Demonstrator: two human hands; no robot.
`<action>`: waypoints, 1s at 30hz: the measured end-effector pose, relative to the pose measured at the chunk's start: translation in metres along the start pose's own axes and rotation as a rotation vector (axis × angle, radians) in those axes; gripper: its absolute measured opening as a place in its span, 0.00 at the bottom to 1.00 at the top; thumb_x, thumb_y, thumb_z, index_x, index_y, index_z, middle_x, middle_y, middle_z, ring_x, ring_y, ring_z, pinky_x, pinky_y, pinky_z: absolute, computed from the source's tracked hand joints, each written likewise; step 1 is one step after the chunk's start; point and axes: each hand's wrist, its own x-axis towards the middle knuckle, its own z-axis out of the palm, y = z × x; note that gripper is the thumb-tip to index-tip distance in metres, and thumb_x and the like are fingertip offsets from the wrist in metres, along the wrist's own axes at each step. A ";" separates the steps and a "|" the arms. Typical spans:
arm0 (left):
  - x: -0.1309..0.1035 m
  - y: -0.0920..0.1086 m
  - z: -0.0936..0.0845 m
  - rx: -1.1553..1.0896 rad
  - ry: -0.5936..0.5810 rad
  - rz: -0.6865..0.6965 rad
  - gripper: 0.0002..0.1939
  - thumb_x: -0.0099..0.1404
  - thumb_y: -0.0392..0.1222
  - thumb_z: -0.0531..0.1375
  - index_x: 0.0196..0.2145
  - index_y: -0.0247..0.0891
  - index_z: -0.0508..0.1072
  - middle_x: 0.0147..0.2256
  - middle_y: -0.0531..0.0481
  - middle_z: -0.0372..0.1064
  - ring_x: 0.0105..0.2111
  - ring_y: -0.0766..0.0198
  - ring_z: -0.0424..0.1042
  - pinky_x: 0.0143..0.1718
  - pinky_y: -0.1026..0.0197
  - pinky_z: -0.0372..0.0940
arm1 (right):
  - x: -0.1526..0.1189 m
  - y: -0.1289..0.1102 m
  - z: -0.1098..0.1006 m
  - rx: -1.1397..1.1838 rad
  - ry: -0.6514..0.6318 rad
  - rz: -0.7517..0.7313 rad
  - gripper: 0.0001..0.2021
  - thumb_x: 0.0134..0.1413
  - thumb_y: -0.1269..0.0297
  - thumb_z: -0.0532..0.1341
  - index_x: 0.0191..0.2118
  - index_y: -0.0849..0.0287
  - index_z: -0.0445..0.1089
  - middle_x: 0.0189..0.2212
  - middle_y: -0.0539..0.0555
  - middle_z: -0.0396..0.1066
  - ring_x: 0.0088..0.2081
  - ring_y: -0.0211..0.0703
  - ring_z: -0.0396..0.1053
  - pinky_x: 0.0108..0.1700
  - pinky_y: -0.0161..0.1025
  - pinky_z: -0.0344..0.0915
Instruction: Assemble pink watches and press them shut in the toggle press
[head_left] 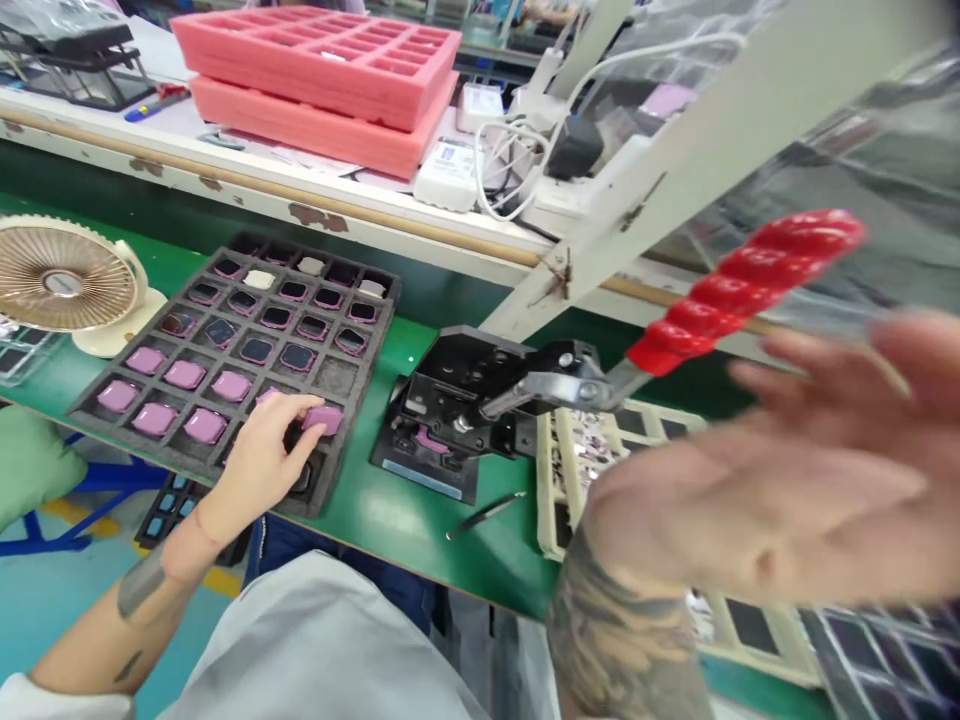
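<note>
The left hand (262,440) grips a smooth purple case (324,420) between thumb and fingers at the right side of the grey foam tray (369,365), the case's longer side running roughly left to right. Farther right on the green bench (390,505) stands a black metal press (469,375); the right hand (772,490) (badly blurred), fingers spread, is nearer its glossy, ridged red handle (750,290).

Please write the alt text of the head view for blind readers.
A person's left hand pinches a pink part at a grey compartment tray, beside a black press with a red handle; the blurred right hand is raised, open.
</note>
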 end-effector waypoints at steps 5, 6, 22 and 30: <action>0.012 -0.010 -0.006 0.414 -0.084 0.130 0.17 0.80 0.45 0.60 0.59 0.36 0.80 0.56 0.33 0.75 0.54 0.39 0.73 0.52 0.41 0.70 | 0.020 -0.040 0.036 0.270 -0.409 -0.120 0.20 0.79 0.51 0.63 0.66 0.51 0.76 0.62 0.53 0.76 0.50 0.47 0.83 0.47 0.45 0.79; 0.015 -0.011 -0.009 0.436 -0.084 0.146 0.18 0.80 0.44 0.58 0.60 0.36 0.80 0.56 0.33 0.75 0.54 0.39 0.73 0.51 0.41 0.69 | 0.013 -0.041 0.036 0.259 -0.358 -0.205 0.18 0.79 0.57 0.64 0.67 0.52 0.76 0.60 0.54 0.75 0.47 0.43 0.82 0.46 0.43 0.79; 0.096 -0.081 -0.029 0.532 -0.302 0.268 0.55 0.79 0.77 0.31 0.56 0.30 0.82 0.52 0.39 0.77 0.57 0.44 0.72 0.62 0.38 0.66 | -0.077 0.026 -0.087 -0.352 -0.522 -0.357 0.24 0.70 0.74 0.61 0.68 0.53 0.66 0.57 0.61 0.77 0.58 0.55 0.78 0.57 0.55 0.80; 0.085 -0.097 -0.024 0.378 -0.226 0.253 0.37 0.79 0.68 0.46 0.54 0.35 0.81 0.50 0.41 0.77 0.61 0.46 0.69 0.71 0.34 0.60 | -0.150 0.052 -0.143 -0.915 -1.203 -0.266 0.15 0.72 0.77 0.59 0.58 0.65 0.77 0.52 0.67 0.80 0.48 0.59 0.75 0.46 0.55 0.76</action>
